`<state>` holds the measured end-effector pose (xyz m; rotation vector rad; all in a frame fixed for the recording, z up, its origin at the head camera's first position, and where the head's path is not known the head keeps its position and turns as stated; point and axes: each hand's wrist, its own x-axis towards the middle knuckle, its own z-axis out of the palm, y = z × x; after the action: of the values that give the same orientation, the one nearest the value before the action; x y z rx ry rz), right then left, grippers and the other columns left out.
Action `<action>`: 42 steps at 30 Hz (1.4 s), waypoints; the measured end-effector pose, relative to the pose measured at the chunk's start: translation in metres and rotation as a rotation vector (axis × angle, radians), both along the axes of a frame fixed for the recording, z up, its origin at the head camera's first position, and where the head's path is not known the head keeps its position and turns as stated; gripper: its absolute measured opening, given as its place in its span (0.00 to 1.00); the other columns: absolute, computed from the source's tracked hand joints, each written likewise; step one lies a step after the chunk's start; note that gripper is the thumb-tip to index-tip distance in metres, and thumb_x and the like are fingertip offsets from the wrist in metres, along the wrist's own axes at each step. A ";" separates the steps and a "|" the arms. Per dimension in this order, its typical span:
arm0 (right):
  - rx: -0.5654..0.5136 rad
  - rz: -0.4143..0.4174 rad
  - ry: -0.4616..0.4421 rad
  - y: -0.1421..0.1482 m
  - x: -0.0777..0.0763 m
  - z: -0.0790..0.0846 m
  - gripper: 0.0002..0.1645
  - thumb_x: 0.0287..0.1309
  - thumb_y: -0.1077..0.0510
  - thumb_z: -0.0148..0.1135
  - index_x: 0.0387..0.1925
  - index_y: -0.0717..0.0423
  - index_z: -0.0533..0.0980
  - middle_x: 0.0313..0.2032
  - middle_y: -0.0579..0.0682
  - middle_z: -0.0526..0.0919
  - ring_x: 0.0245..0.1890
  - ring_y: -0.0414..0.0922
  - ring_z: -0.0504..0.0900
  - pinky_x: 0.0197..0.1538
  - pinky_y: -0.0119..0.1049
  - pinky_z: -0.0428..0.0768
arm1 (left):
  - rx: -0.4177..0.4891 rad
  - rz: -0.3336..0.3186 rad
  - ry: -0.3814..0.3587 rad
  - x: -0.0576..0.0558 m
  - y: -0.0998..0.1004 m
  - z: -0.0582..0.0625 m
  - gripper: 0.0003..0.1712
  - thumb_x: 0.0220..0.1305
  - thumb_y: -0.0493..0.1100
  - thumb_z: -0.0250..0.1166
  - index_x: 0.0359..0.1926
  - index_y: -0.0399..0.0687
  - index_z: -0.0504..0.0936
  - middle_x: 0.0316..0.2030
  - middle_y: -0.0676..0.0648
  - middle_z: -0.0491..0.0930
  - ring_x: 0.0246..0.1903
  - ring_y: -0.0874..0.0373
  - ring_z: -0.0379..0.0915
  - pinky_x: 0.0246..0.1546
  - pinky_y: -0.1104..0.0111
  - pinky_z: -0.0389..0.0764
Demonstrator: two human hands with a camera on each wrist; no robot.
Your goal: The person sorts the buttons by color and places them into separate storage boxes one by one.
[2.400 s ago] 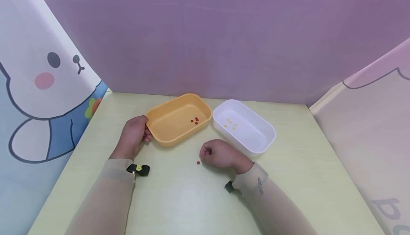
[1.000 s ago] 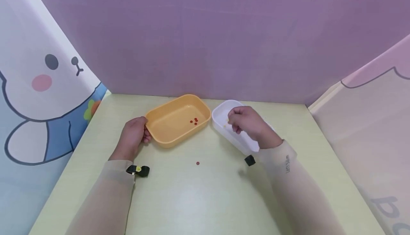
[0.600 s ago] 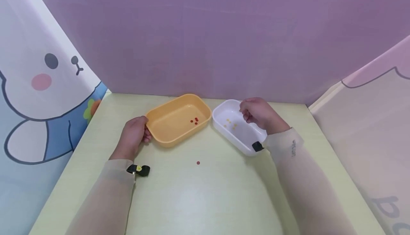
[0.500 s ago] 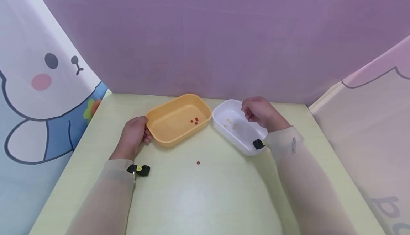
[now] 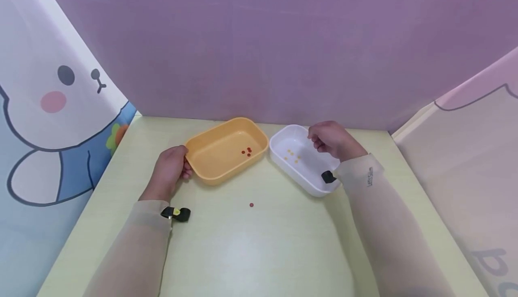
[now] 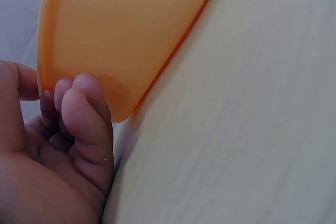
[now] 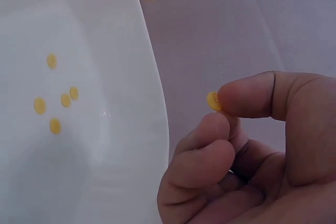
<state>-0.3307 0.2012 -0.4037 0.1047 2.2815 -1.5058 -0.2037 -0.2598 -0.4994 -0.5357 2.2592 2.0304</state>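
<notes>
In the head view my left hand grips the left end of a shallow orange tray; the left wrist view shows fingers curled at its wall. Several small red discs lie in that tray. My right hand is above the far right rim of a white tray. Between thumb and fingertip it pinches a small yellow button-like disc, clear in the right wrist view. Several similar yellow discs lie on the white tray's floor. One red disc lies on the table in front.
Both trays stand close together near the back of a pale table. A purple cloth wall rises right behind them. Printed cloth panels flank the table, with a cartoon rabbit on the left one.
My right hand has gone from the table beside the loose red disc up over the white tray, then slightly right toward its far rim. My left hand and both trays have stayed put.
</notes>
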 end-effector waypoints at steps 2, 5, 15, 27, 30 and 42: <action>0.005 0.001 0.003 0.001 0.000 0.000 0.06 0.63 0.62 0.64 0.31 0.56 0.75 0.28 0.47 0.77 0.30 0.45 0.77 0.33 0.32 0.79 | 0.000 0.003 -0.002 0.001 0.000 0.000 0.24 0.83 0.54 0.47 0.51 0.38 0.78 0.28 0.53 0.80 0.26 0.58 0.79 0.30 0.67 0.86; 0.001 0.005 0.003 0.001 0.000 -0.001 0.06 0.64 0.62 0.65 0.32 0.57 0.76 0.29 0.48 0.77 0.30 0.45 0.77 0.33 0.32 0.79 | 0.000 0.006 -0.003 0.002 0.001 0.001 0.24 0.84 0.55 0.47 0.51 0.38 0.78 0.28 0.53 0.80 0.26 0.58 0.79 0.30 0.67 0.86; 0.041 0.021 0.003 0.002 0.002 -0.003 0.07 0.68 0.60 0.63 0.35 0.57 0.73 0.34 0.50 0.76 0.34 0.47 0.78 0.36 0.33 0.80 | -0.015 0.010 -0.005 0.002 0.002 0.001 0.25 0.84 0.55 0.47 0.55 0.38 0.79 0.29 0.52 0.80 0.26 0.58 0.79 0.30 0.67 0.87; 0.002 0.055 0.060 -0.004 0.014 0.005 0.09 0.67 0.60 0.62 0.30 0.56 0.75 0.31 0.49 0.77 0.31 0.46 0.78 0.35 0.32 0.81 | 0.000 -0.001 0.006 0.002 0.001 0.002 0.25 0.84 0.55 0.47 0.53 0.37 0.78 0.28 0.53 0.80 0.26 0.58 0.79 0.30 0.68 0.86; -0.002 0.080 0.101 -0.011 0.023 0.011 0.08 0.68 0.60 0.62 0.32 0.59 0.78 0.30 0.49 0.78 0.30 0.46 0.78 0.35 0.33 0.81 | -0.002 -0.003 0.007 0.003 0.000 0.002 0.25 0.84 0.55 0.47 0.53 0.38 0.78 0.28 0.53 0.80 0.26 0.58 0.79 0.30 0.67 0.87; 0.183 0.314 0.229 -0.046 0.067 0.024 0.12 0.71 0.58 0.66 0.48 0.62 0.85 0.34 0.53 0.85 0.34 0.49 0.85 0.40 0.37 0.89 | 0.006 -0.002 0.007 0.005 0.002 0.004 0.25 0.84 0.55 0.47 0.53 0.37 0.77 0.28 0.53 0.79 0.26 0.58 0.79 0.31 0.68 0.86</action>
<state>-0.2640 0.1552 -0.3801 -0.3761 2.4687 -1.1987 -0.1983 -0.2573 -0.4953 -0.5270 2.2560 2.0403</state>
